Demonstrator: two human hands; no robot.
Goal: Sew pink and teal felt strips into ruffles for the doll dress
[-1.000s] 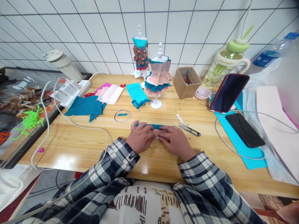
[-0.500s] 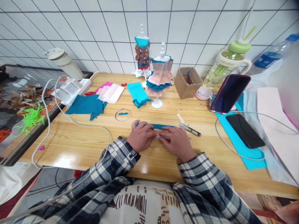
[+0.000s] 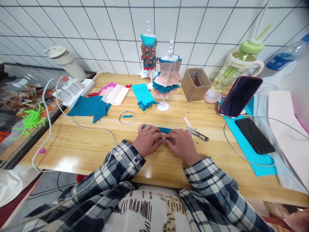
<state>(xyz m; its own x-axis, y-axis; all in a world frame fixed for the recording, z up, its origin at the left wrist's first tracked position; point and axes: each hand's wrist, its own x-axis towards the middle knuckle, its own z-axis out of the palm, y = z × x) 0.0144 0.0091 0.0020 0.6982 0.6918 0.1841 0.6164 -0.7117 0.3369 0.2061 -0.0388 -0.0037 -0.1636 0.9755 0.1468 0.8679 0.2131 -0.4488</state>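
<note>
My left hand [image 3: 149, 141] and my right hand [image 3: 182, 144] meet close together over the front of the wooden table. Both are closed, with fingertips pinching a small pale pink strip [image 3: 164, 140] that looks like crepe paper and is bunched between them. Most of the strip is hidden by my fingers. Just behind my knuckles lies a teal strip [image 3: 166, 130], partly covered by both hands. Thread snips [image 3: 199, 134] rest beside my right hand, and a small pale paper scrap [image 3: 187, 121] lies behind them.
Two small dress forms [image 3: 163, 106] in paper dresses stand near the tiled wall. Around them are a cardboard box [image 3: 190, 90], a ring [image 3: 120, 120], teal paper [image 3: 88, 107] and folded pale pink paper [image 3: 117, 95]. Phones [image 3: 255, 135] sit right; a white cable [image 3: 96, 129] crosses left.
My hands have drawn slightly closer, and the pink strip between the fingertips is more bunched. My right hand has shifted a little left. The view has tilted slightly.
</note>
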